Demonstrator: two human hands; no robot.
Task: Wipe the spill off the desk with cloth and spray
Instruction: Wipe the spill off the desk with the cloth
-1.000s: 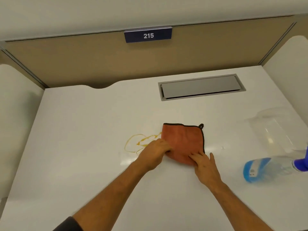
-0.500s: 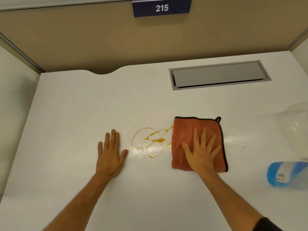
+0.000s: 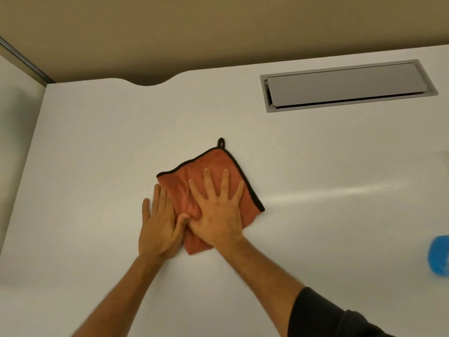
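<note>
An orange cloth (image 3: 218,164) with a black hem and a small loop lies rotated on the white desk (image 3: 97,147). My right hand (image 3: 216,212) presses flat on the cloth, fingers spread. My left hand (image 3: 158,224) lies flat beside it on the left, its thumb and inner fingers touching the cloth's edge. The yellow spill is hidden, no trace of it shows around the cloth. The blue base of the spray bottle (image 3: 439,256) shows at the right edge, lying on the desk.
A grey cable hatch (image 3: 347,86) is set in the desk at the back right. A beige partition (image 3: 218,32) closes the back, with a notch in the desk's rear edge. A wet streak (image 3: 340,190) shines right of the cloth.
My right hand slid the cloth left over the spill and turned it. My left hand moved right until it touched the cloth. The view dropped closer to the desk.
</note>
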